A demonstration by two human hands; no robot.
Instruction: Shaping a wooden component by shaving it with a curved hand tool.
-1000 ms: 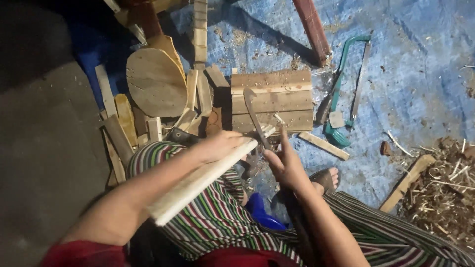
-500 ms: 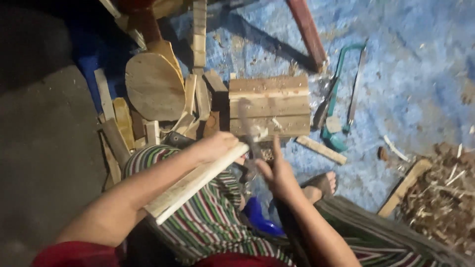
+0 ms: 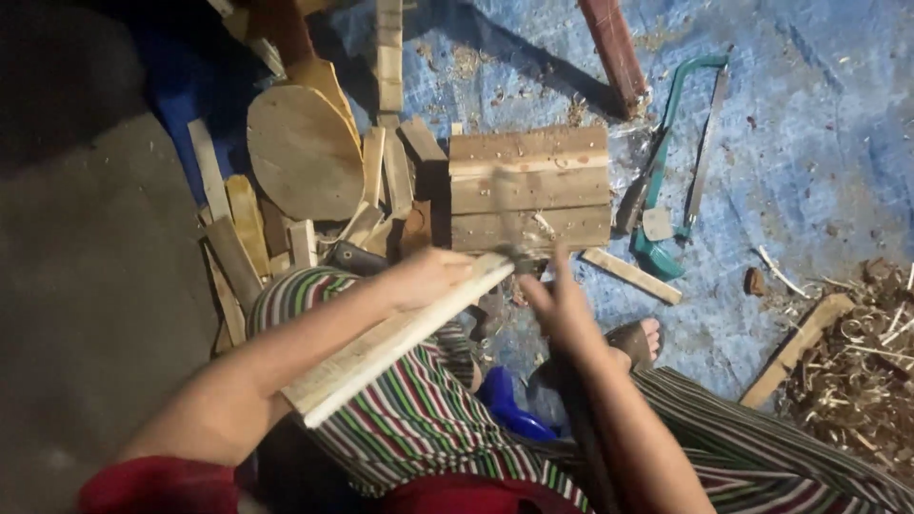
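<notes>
The left hand [image 3: 428, 278] is clenching a long pale wooden slat [image 3: 395, 338], slanting across the striped lap. The right hand [image 3: 562, 305] is gripping a blurred dark tool [image 3: 505, 214] (maybe a hammer) at the slat's far end. Beyond, a slatted wooden block [image 3: 528, 186] and a green-framed hacksaw [image 3: 671, 162] are lying on the blue tarp [image 3: 809, 114].

Pale raw wood strip [image 3: 400, 338]; rough wooden block [image 3: 529, 187]; matt blue tarp [image 3: 809, 143]

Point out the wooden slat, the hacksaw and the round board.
wooden slat [image 3: 381, 349], head view, middle of its length
hacksaw [image 3: 678, 95], head view, green frame's upper bend
round board [image 3: 303, 152], head view, centre of its face
</notes>
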